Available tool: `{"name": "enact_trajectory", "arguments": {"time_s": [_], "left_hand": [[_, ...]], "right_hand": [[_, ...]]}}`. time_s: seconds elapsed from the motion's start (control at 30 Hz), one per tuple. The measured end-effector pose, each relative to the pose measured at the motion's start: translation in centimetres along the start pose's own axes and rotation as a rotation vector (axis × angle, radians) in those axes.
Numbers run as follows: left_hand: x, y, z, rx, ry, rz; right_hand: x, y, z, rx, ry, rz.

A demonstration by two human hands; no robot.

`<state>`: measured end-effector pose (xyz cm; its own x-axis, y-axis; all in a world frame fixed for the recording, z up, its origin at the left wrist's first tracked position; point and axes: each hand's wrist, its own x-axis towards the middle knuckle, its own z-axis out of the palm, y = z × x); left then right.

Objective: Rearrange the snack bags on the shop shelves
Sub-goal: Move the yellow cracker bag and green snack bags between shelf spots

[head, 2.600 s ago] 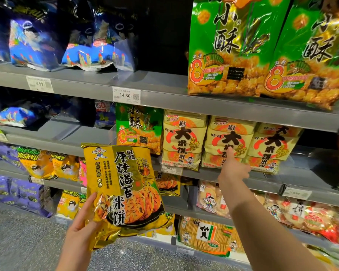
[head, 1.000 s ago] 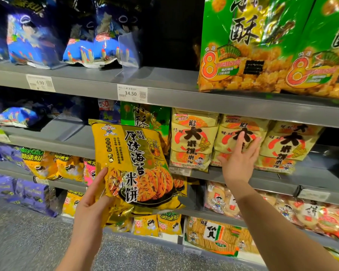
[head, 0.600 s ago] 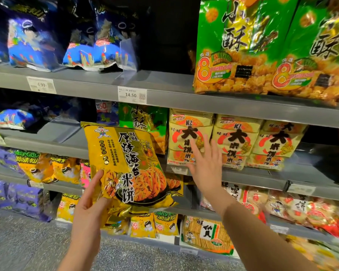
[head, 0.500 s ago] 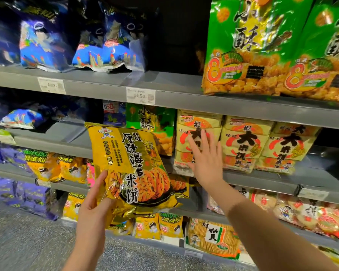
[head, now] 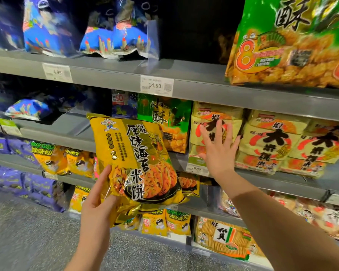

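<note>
My left hand [head: 98,202] grips the lower left corner of a large yellow rice-cracker bag [head: 133,153], held upright in front of the shelves. My right hand [head: 218,149] lies flat, fingers spread, against the leftmost pale yellow cracker bag [head: 209,118] on the second shelf. Two more bags of that kind [head: 272,141] stand to its right. A small green bag [head: 168,122] stands just left of my right hand, partly hidden behind the yellow bag.
The top shelf [head: 204,89] carries blue bags [head: 114,36] at left, a dark gap in the middle and big green bags [head: 286,40] at right. Lower shelves hold small yellow bags [head: 53,159], purple bags [head: 12,180] and cracker packs [head: 223,235]. Speckled floor [head: 27,231] lies below.
My right hand has slid left along the second shelf from the middle pale cracker bag to the leftmost one. The yellow bag in my left hand rose higher.
</note>
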<state>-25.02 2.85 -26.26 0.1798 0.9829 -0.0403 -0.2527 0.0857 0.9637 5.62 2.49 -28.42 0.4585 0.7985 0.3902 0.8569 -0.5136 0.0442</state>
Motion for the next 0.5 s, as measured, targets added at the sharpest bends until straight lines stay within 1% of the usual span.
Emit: {"name": "enact_trajectory", "arguments": {"time_s": [0.1,0.3,0.43,0.5], "left_hand": [[-0.3,0.1,-0.3,-0.004,-0.007,0.005],[-1.6,0.4,-1.0,0.000,0.000,-0.013],[-2.3,1.0,-1.2,-0.016,0.028,-0.023],[-2.5,1.3,-1.5,-0.023,0.050,-0.023]], "right_hand": [[-0.3,-0.2,-0.3,-0.013,-0.001,-0.003],[-1.3,-0.2,-0.9,-0.086,0.067,-0.010],[-2.5,-0.7,-2.0,0.011,0.203,-0.046],[-3.4,-1.6,-2.4,0.082,0.228,-0.064]]}}
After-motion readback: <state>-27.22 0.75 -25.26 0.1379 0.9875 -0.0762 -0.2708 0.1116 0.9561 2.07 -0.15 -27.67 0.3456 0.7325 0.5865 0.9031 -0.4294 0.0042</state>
